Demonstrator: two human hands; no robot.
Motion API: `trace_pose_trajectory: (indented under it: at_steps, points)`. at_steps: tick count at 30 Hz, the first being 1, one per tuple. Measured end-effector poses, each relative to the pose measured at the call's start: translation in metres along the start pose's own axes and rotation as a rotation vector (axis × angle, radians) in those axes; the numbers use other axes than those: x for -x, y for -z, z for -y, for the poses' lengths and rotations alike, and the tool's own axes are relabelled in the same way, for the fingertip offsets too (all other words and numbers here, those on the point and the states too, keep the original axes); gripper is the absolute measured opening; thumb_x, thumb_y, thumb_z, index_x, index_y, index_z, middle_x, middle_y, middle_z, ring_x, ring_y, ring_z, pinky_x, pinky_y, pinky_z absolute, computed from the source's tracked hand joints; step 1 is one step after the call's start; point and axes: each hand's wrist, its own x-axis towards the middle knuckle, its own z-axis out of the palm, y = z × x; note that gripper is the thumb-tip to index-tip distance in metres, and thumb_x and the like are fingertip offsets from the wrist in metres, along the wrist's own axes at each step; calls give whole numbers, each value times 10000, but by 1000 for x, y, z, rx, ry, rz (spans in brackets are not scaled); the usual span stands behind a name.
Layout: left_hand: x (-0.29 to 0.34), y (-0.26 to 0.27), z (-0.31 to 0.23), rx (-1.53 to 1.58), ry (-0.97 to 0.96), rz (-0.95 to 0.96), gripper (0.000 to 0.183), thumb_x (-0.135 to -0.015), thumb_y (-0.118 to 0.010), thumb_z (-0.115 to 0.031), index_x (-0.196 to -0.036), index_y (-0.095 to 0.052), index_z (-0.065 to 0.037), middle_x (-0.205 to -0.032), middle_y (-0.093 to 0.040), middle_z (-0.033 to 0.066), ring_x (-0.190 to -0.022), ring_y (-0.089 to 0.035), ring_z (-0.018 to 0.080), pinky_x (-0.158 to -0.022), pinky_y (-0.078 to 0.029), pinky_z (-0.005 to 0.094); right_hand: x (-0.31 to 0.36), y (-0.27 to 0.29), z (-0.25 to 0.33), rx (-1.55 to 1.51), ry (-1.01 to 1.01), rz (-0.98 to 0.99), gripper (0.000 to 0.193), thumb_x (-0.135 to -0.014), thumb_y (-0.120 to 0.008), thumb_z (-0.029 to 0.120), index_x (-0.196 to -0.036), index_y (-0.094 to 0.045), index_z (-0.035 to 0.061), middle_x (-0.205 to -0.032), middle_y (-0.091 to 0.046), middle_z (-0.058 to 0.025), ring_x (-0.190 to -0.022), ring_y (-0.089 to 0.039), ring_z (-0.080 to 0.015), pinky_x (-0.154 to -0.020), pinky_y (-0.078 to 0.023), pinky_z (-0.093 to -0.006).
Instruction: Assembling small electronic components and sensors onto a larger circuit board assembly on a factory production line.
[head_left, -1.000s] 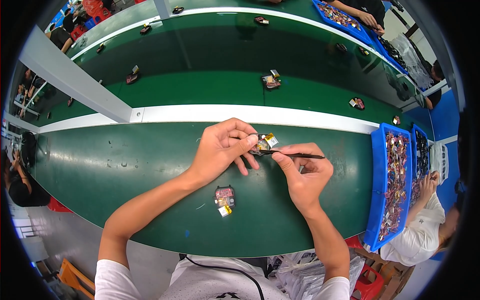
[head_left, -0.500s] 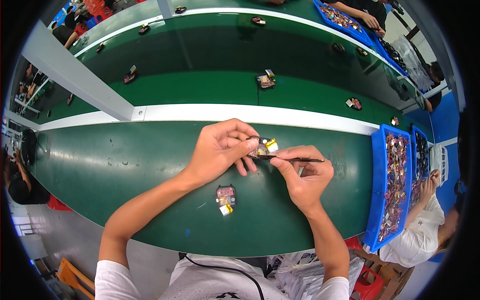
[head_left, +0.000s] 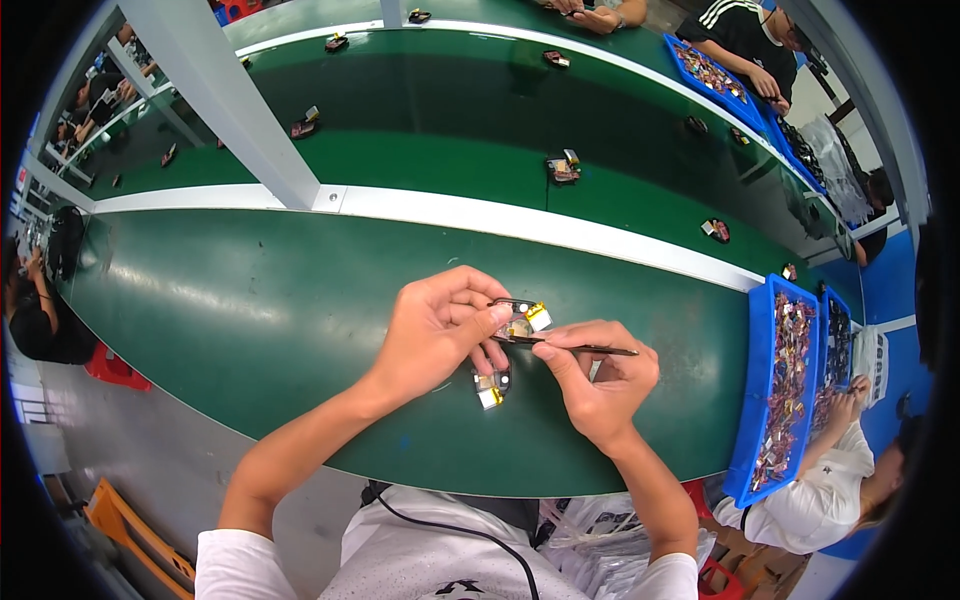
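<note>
My left hand (head_left: 425, 335) is closed around the edge of a small dark electronic housing (head_left: 518, 327), thumb on top. Inside it a circuit board shows partly, and a silver battery (head_left: 539, 318) with yellow tape stands at its right side. Between thumb and fingers, my right hand (head_left: 608, 385) grips a slim dark pointed tool (head_left: 605, 350), whose tip reaches the near edge of the housing. Whether the tool has two arms like tweezers is too small to tell. A second housing (head_left: 491, 383) with a battery lies on the green bench just below my left fingers, partly covered by them.
A blue tray (head_left: 752, 400) full of small circuit parts stands at the bench's right end. Beyond a white rail (head_left: 480, 222), several similar units sit on a green belt (head_left: 420, 165). A grey post (head_left: 225, 105) rises at the left. Co-workers sit at right, left and across.
The whole view has shifted, so the bench and belt appear moved. My hands keep nearly the same hold, while the loose housing now sits closer beneath my left fingers, partly hidden.
</note>
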Motion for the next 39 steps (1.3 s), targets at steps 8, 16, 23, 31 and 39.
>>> trace_pose_trajectory:
  at_steps: [8, 16, 23, 31, 39]
  points:
    - [5, -10, 12, -15, 9, -24, 139, -989, -611, -1, -1096, -597, 86, -896, -677, 143, -681, -718, 175, -541, -578, 263, 12, 8, -17, -63, 44, 24, 158, -766, -842, -34, -849, -721, 26, -846, -774, -106, -451, -493, -23, -429, -336, -186]
    - [3, -21, 16, -5, -18, -67, 147, -988, -612, 5, -1111, -586, 81, -905, -670, 137, -697, -719, 168, -545, -571, 252, 13, 22, -19, -28, 95, 41, 188, -756, -850, -32, -879, -716, 18, -847, -774, -131, -476, -536, -39, -420, -351, -192]
    - [4, -27, 23, -24, -39, -44, 197, -997, -619, -27, -1150, -573, 90, -955, -690, 164, -708, -727, 197, -544, -590, 273, 11, 27, -15, 33, 168, 79, 182, -738, -850, -27, -859, -732, 37, -828, -776, -104, -546, -653, -93, -441, -415, -214]
    - [6, -39, 23, -82, -43, -96, 173, -988, -615, 7, -1138, -574, 81, -904, -694, 139, -656, -705, 153, -518, -567, 251, 14, 33, -13, 143, 294, 93, 211, -707, -833, -42, -852, -752, 86, -821, -779, -65, -583, -689, -108, -462, -405, -223]
    - [7, -51, 27, -231, -128, -183, 152, -986, -616, 17, -1116, -577, 84, -778, -689, 106, -591, -668, 102, -497, -544, 234, 15, 40, -7, 309, 411, 183, 351, -603, -792, -83, -912, -774, 82, -910, -784, -65, -544, -619, -120, -449, -378, -226]
